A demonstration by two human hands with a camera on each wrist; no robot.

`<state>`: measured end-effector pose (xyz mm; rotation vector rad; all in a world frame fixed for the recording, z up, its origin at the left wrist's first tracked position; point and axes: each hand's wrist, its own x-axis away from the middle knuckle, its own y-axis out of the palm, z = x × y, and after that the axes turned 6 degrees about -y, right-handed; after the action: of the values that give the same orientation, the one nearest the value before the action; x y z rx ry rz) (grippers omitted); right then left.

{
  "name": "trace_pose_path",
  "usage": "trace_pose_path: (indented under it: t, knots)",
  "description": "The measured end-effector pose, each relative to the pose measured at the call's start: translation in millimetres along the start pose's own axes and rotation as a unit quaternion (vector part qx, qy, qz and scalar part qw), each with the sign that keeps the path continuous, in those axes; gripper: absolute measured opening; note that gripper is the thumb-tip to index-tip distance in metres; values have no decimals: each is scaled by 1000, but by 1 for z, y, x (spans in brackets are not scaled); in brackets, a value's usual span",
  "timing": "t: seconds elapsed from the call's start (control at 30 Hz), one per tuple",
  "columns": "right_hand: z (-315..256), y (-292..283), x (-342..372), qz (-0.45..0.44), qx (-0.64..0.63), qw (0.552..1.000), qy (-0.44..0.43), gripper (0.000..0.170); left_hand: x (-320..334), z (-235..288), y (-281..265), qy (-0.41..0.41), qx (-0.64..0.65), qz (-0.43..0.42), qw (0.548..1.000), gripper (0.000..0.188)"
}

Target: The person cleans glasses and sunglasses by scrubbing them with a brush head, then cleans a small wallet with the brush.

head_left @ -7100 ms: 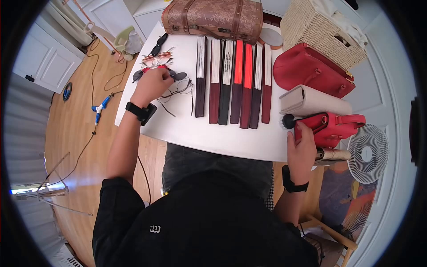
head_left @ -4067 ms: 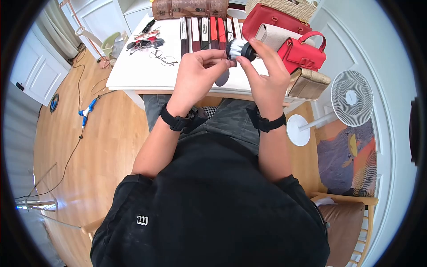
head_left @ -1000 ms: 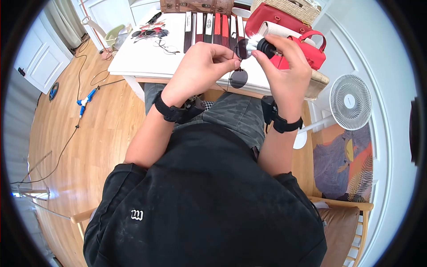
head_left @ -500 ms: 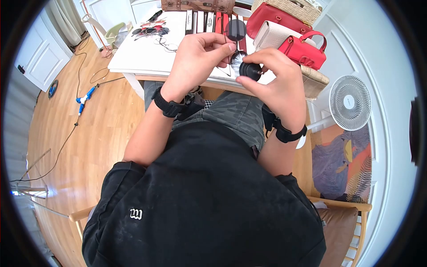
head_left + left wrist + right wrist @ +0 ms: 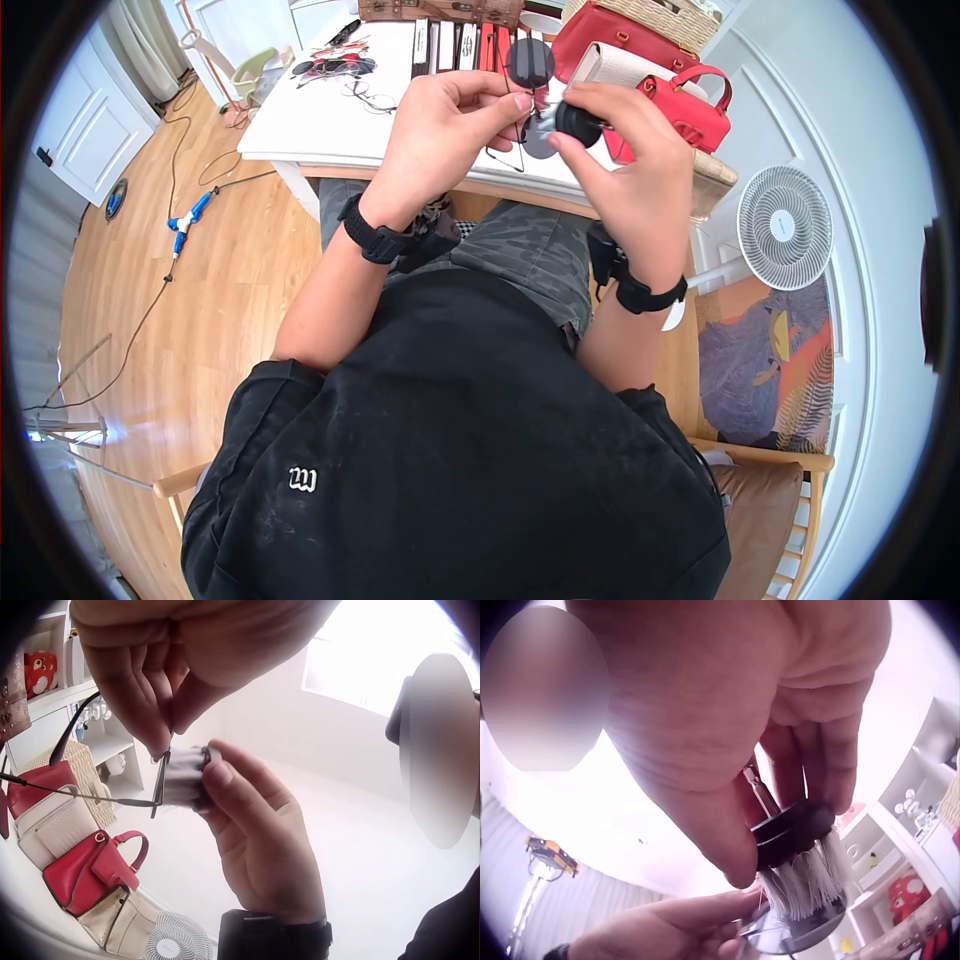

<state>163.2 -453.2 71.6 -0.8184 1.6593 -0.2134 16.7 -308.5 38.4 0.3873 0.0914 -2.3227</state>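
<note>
Dark round-lensed sunglasses (image 5: pixel 531 64) are pinched at the middle of their frame by the left hand (image 5: pixel 440 140), one lens above the other. The right hand (image 5: pixel 640 165) grips a round black brush (image 5: pixel 577 124) by its base between thumb and fingers. In the right wrist view, the brush's white bristles (image 5: pixel 802 881) rest against one lens (image 5: pixel 799 934), and a metal shank (image 5: pixel 760 791) sticks out of its back. In the left wrist view, the bristles (image 5: pixel 182 777) touch the lens, which is seen edge-on.
On the white table (image 5: pixel 330 135) lie several glasses (image 5: pixel 335 66) at the left and a row of books (image 5: pixel 445 48) behind the hands. A brown case (image 5: pixel 440 10), red bags (image 5: pixel 690 115) and a cream bag (image 5: pixel 610 65) stand behind and right; a white fan (image 5: pixel 785 225) is beyond.
Since a second ago the left hand has turned the sunglasses and risen slightly. The brush has moved from the upper lens to the lower one, dipping and then coming up a little.
</note>
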Motion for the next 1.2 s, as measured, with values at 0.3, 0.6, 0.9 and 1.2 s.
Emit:
trace_pose_path:
  t: [0.3, 0.6, 0.9, 1.2]
  knots:
    - [1, -15, 2, -44, -5, 999, -12, 35, 1, 0, 1, 4, 12, 2, 1000, 21]
    - [-8, -14, 2, -47, -59, 996, -56, 36, 4, 5, 2, 16, 9, 22, 1000, 24]
    - [42, 0, -2, 215, -429, 863, 155, 38, -3, 2, -2, 77, 33, -12, 996, 25]
    - [43, 46, 1, 118, -601, 769, 183, 41, 6, 14, -1, -54, 74, -115, 989, 26]
